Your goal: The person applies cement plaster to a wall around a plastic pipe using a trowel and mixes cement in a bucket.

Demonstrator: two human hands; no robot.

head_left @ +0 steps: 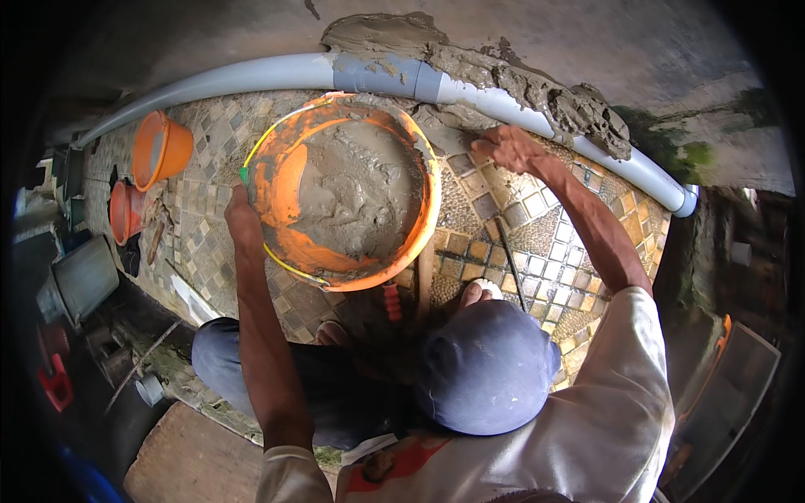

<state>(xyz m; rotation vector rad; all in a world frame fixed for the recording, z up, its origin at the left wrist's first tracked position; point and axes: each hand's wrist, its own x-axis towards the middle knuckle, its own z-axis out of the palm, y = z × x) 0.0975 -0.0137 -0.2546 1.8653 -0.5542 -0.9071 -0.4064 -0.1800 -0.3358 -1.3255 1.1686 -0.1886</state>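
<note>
My left hand (241,214) grips the left side of an orange bucket (285,193) by its rim or yellow handle, close to the green grip. Wet grey mortar (360,193) fills much of the bucket and smears its inside. My right hand (507,151) has its fingers curled, right of the bucket and just below a grey pipe (293,69); what is in it, if anything, I cannot make out. More mortar (570,113) is heaped along the pipe. Below the bucket show a red grip (392,302), a wooden strip (426,277) and a thin dark rod (510,260) on mosaic tiles.
An orange bucket (163,155) and a red bucket (124,210) stand at left beside dark cloth. A grey bin (84,277), a wooden board (189,457) and clutter line the lower left. A wall (688,84) runs behind the pipe. My foot (478,293) rests on the tiles.
</note>
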